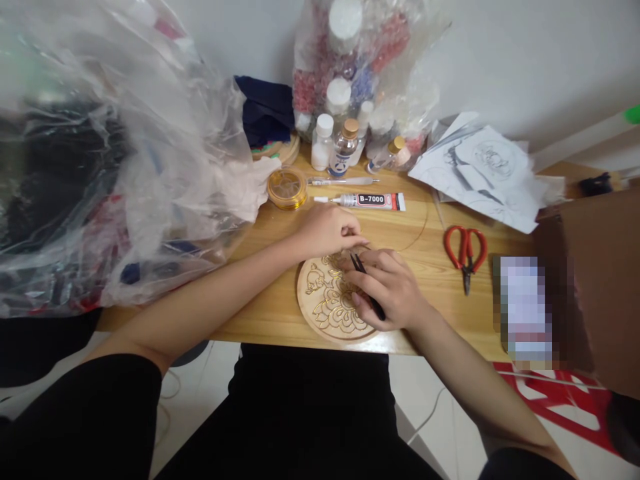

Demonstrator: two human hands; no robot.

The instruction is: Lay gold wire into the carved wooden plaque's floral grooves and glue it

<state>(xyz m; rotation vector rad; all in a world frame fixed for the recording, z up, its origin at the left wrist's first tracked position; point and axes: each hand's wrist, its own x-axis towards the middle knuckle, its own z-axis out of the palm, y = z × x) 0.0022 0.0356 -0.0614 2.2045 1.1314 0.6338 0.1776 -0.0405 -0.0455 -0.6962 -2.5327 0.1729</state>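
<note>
A round wooden board point(311, 312) lies near the table's front edge, its carved flower pattern lined with shiny gold wire. Over the board's far edge, my left hand point(330, 230) is closed, with thumb and forefinger pinched together. A thin gold-coloured wire point(423, 230) curves across the table from the right and runs up to those fingertips. My right hand point(393, 290) rests on the board's right side, closed around black tweezers point(367, 283) whose tips point toward the left fingers. The tweezer tips and part of the pattern are hard to see between the fingers.
Beyond the board lie a B-7000 glue tube point(373, 201), a pen point(345, 181) and a wire spool point(287, 189). Bottles point(343, 150) stand behind. Red-handled pliers point(467, 257), a blurred-out phone point(524, 310) and a cardboard box point(595, 280) are right; plastic bags point(165, 153) crowd the left.
</note>
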